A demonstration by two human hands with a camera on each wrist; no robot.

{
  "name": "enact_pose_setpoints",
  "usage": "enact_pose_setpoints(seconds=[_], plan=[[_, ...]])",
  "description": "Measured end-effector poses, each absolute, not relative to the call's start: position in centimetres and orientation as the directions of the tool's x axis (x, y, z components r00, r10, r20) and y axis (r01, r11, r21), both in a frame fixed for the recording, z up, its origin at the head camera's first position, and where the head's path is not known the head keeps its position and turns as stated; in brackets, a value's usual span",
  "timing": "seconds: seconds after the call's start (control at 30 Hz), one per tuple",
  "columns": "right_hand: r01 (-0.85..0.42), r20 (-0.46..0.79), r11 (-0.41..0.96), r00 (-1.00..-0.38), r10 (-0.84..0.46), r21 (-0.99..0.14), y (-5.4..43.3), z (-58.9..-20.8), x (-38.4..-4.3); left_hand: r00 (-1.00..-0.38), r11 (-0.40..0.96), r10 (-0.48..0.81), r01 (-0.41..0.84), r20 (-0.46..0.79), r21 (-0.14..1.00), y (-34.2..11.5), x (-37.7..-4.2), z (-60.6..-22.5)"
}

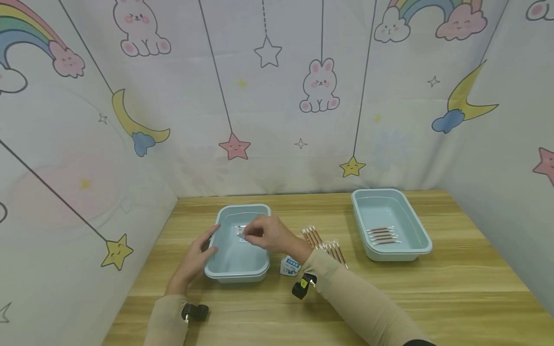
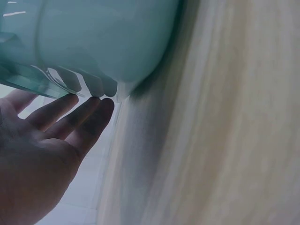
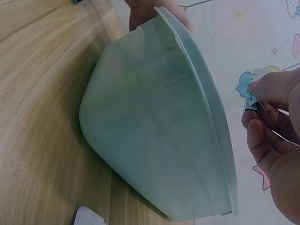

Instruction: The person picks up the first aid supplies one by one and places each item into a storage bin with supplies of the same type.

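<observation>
My right hand (image 1: 270, 233) is above the left light-blue plastic bin (image 1: 238, 275), pinching a small white packet with blue print (image 3: 251, 102) between thumb and fingers. Below it, a clear and white packet (image 1: 244, 241) shows on the bin floor, partly hidden by that hand. At the bin's left side, my left hand (image 1: 195, 259) touches the wall near the rim. Its fingers (image 2: 89, 119) lie fairly straight against the outside in the left wrist view. Another white and blue packet (image 1: 290, 265) sits on the table just right of this bin.
Clear packs of brown-stemmed cotton swabs (image 1: 333, 251) lie on the wooden table (image 1: 277, 312) between the bins, near my right forearm. A second light-blue bin (image 1: 415, 230) at the right holds a pack of swabs (image 1: 384, 236). A patterned cloth backdrop (image 1: 277, 178) encloses the table's back and sides.
</observation>
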State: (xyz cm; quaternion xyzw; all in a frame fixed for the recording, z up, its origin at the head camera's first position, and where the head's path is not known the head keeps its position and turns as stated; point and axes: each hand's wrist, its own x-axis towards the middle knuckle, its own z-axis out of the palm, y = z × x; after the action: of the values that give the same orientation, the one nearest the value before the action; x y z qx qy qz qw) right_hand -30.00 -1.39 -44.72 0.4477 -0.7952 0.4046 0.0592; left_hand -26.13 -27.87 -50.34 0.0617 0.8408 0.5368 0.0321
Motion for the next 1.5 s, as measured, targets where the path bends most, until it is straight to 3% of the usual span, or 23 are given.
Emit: enact_pose_setpoints(seconds=[0.37, 0.6, 1.5], plan=[[-0.74, 0.437, 0.289, -0.615, -0.656, -0.607, -1.6, -45.4, -30.0, -0.991, 0.424, 0.133, 0.049, -0.009, 0.904, -27.7, -26.0, -49.8], [-0.735, 0.421, 0.322, -0.628, -0.654, -0.597, -1.7, -45.5, -29.9, -0.99, 0.419, 0.141, 0.04, -0.022, 0.907, -26.4, -24.2, -46.7], [-0.72, 0.38, 0.334, -0.634, -0.674, -0.609, -1.7, -46.1, -29.8, -0.99, 0.41, 0.138, 0.04, -0.018, 0.911, -26.5, -24.1, -46.8]])
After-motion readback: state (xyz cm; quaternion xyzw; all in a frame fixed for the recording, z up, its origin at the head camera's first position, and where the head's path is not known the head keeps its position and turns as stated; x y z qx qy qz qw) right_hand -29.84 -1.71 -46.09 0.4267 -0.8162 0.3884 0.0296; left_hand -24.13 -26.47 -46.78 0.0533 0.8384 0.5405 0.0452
